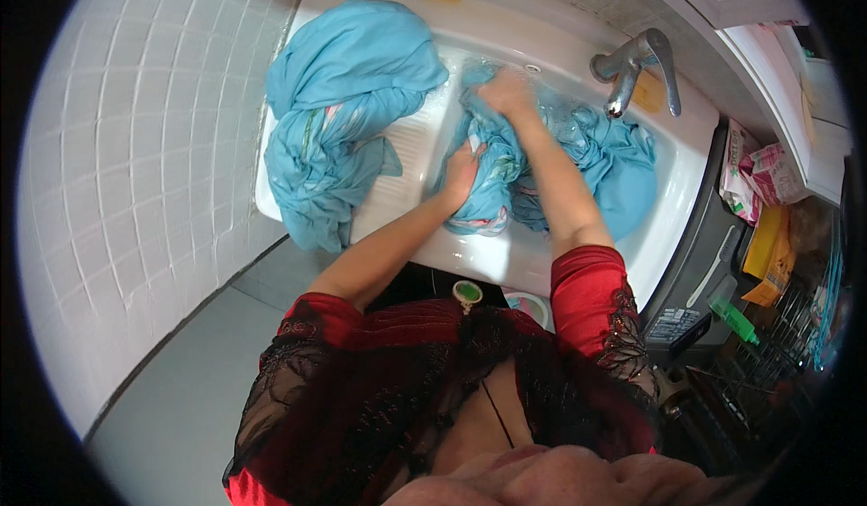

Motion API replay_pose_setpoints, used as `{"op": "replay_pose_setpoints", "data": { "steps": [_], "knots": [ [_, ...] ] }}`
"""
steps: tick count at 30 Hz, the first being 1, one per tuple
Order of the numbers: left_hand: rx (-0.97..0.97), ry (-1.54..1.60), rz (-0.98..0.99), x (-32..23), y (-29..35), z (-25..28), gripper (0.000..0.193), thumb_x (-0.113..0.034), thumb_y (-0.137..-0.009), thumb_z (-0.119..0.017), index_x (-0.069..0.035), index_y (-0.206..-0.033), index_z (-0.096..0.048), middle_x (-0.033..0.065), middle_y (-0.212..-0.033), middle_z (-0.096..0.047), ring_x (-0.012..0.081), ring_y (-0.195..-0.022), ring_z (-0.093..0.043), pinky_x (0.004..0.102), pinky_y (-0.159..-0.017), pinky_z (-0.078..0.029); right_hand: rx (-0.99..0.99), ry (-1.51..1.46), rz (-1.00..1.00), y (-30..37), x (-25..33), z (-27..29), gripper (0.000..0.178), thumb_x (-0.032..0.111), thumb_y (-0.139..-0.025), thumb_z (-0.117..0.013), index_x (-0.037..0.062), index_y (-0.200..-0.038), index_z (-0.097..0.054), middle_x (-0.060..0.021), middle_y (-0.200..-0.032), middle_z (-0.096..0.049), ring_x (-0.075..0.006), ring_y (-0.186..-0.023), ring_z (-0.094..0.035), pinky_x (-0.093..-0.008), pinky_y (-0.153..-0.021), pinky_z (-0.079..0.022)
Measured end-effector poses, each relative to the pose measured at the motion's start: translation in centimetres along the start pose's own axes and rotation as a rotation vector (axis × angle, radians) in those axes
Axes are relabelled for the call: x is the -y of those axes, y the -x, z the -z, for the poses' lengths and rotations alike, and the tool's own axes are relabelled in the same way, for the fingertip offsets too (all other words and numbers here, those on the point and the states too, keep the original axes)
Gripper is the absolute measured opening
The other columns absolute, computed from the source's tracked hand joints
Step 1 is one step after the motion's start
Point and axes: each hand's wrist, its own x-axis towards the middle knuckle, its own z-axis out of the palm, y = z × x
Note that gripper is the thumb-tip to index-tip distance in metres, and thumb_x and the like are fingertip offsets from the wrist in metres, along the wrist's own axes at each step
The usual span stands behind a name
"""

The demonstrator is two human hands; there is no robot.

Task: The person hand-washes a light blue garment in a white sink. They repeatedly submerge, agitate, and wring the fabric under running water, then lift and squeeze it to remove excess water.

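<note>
Light blue wet cloth (pixel 623 176) with patches of coloured pattern lies bunched in the water of the white sink (pixel 666 221). My left hand (pixel 461 173) is closed on a gathered fold of this cloth at the left side of the basin. Farther back, my right hand (pixel 508 92) is down at the water, its fingers curled against the same cloth and partly hidden by splashes. A second large heap of light blue cloth (pixel 361 59) rests on the ribbed drainboard (pixel 411 158) to the left, and part of it hangs over the front edge.
A chrome faucet (pixel 623 72) stands behind the basin at the right. White tiled wall (pixel 135 99) closes off the left side. Right of the sink are a dark appliance (pixel 695 253), several packets (pixel 768 172) and a green-capped bottle (pixel 736 316). A pale bucket (pixel 533 305) sits below the front edge.
</note>
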Motion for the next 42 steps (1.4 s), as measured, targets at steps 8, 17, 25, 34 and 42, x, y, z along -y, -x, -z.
{"op": "replay_pose_setpoints", "data": {
  "steps": [8, 17, 25, 34, 42],
  "knots": [
    [0.296, 0.068, -0.078, -8.0, 7.5, 4.0, 0.104, -0.045, -0.083, -0.067, 0.007, -0.146, -0.003, 0.0308, -0.144, -0.030, 0.0401, -0.133, -0.034, 0.0403, -0.109, -0.028, -0.123, 0.034, 0.245, 3.6, -2.0, -0.8, 0.077, 0.057, -0.067, -0.065, 0.0031, -0.121, -0.061, -0.0227, -0.131, -0.052, -0.0385, -0.126, -0.045, -0.0455, -0.101, -0.040],
    [0.056, 0.521, 0.096, -4.5, 3.9, 3.1, 0.087, -0.025, -0.087, -0.068, -0.002, -0.150, -0.011, 0.0190, -0.138, -0.045, 0.0245, -0.123, -0.047, 0.0309, -0.102, -0.037, 0.170, -0.804, 0.206, 4.9, -8.6, 1.3, 0.050, 0.033, -0.076, -0.068, -0.0026, -0.111, -0.064, -0.0194, -0.109, -0.065, -0.0276, -0.097, -0.062, -0.0375, -0.088, -0.047],
    [0.072, 0.603, 0.037, 1.6, -0.5, 0.7, 0.039, -0.019, -0.095, -0.052, -0.001, -0.129, -0.048, 0.0088, -0.115, -0.060, 0.0162, -0.101, -0.056, 0.0306, -0.088, -0.047, -0.583, -0.229, 0.579, 15.6, -5.5, -4.7, 0.062, 0.036, -0.064, -0.075, 0.0059, -0.116, -0.059, -0.0149, -0.117, -0.055, -0.0354, -0.112, -0.049, -0.0484, -0.095, -0.034],
    [-0.054, 0.407, -0.009, 4.1, -0.8, -1.9, 0.032, -0.023, -0.093, -0.043, 0.000, -0.109, -0.059, 0.0132, -0.103, -0.064, 0.0246, -0.096, -0.059, 0.0378, -0.086, -0.046, -0.484, 0.008, 0.516, 8.8, -4.4, -5.5, 0.057, 0.034, -0.050, -0.077, 0.0109, -0.101, -0.065, -0.0080, -0.112, -0.056, -0.0293, -0.106, -0.050, -0.0444, -0.088, -0.033],
    [-0.074, -0.106, -0.191, 2.7, -0.7, -2.0, 0.032, -0.023, -0.096, -0.042, 0.004, -0.109, -0.054, 0.0305, -0.090, -0.061, 0.0465, -0.089, -0.060, 0.0505, -0.073, -0.046, -0.303, 0.324, 0.257, 2.9, -0.5, -3.8, 0.060, 0.046, -0.064, -0.074, 0.0059, -0.108, -0.066, -0.0172, -0.109, -0.063, -0.0343, -0.110, -0.054, -0.0483, -0.093, -0.038]
  ]
}}
